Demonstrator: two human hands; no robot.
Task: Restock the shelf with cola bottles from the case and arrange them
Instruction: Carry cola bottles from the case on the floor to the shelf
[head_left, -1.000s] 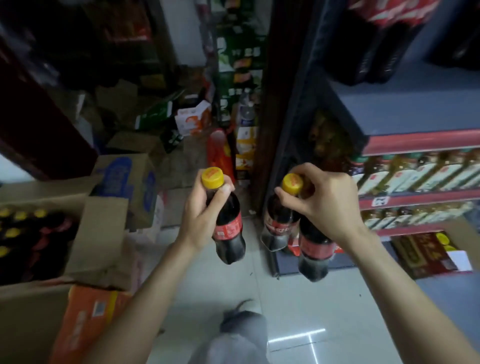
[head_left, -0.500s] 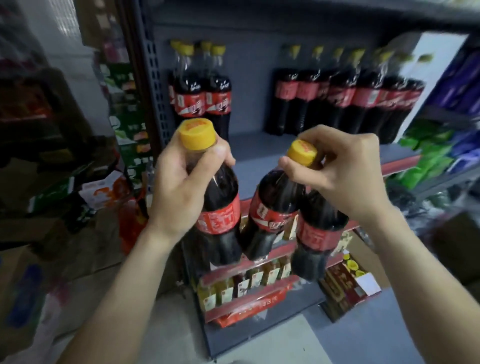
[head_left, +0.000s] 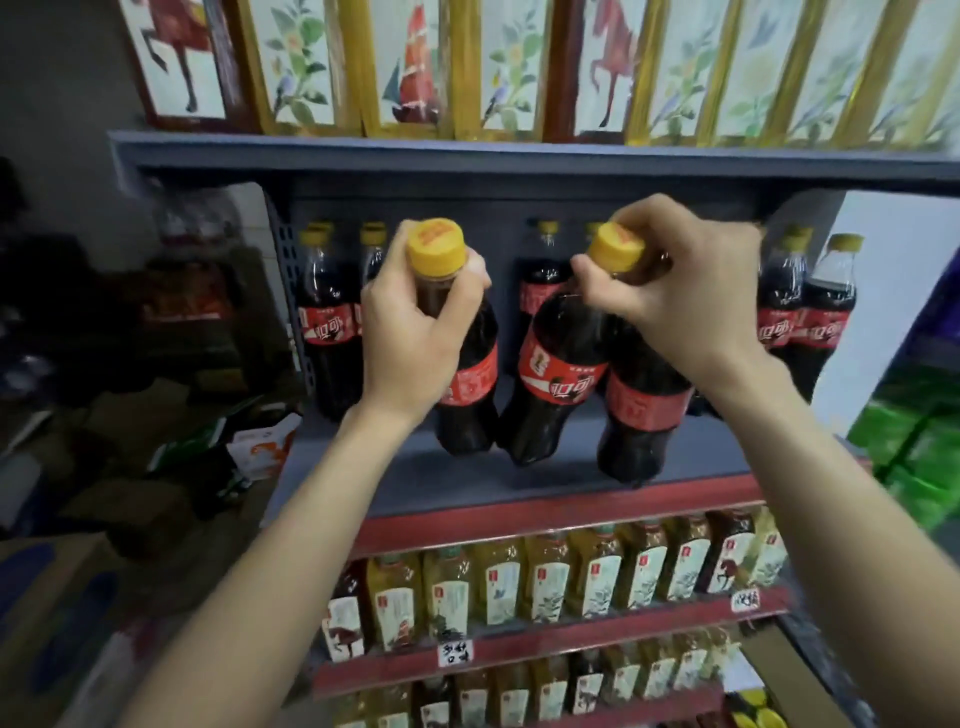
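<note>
Three dark plastic cola bottles with yellow caps and red labels hang above the grey shelf board (head_left: 457, 486): one (head_left: 465, 374) gripped at the neck by the left hand (head_left: 415, 332), two (head_left: 556, 374) (head_left: 641, 410) clutched together by the right hand (head_left: 675, 291). Matching stocked bottles (head_left: 327, 332) stand behind.

both arms raised; left hand (head_left: 415, 332), right hand (head_left: 680, 291) clenched

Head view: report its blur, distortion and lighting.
Head view: wide-angle bending bows the shelf edges; left hand, right hand and their cola bottles are fairly sharp; the edges, especially the green packs, smear; the left side is dim.
</note>
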